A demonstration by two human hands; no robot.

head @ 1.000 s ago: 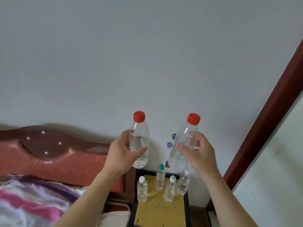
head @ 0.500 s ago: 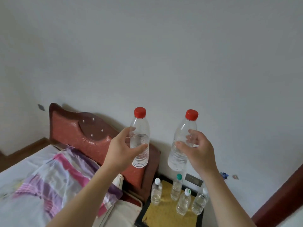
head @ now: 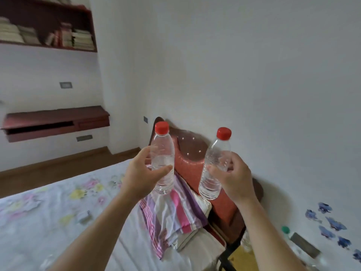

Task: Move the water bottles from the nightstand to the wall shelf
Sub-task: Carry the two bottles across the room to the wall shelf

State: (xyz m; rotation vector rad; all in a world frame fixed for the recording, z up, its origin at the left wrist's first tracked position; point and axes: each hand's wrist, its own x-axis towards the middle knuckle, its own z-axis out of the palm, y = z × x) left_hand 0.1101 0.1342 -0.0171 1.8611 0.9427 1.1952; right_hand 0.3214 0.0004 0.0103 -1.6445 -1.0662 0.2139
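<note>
Two red-capped bottles held upright above a bed: left hand (head: 139, 176) gripping left bottle (head: 163, 159), right hand (head: 233, 178) gripping right bottle (head: 214, 165).

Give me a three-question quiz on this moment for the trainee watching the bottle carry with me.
1. True or false: each hand holds a red-capped bottle.
2. Where is the lower wall shelf in the view: A) upper right, B) left, across the bed, C) behind the person?
3. What colour is the bottle cap visible low at the right edge?

Key
1. True: left hand grips the left bottle, right hand grips the right bottle.
2. B
3. Green
</note>
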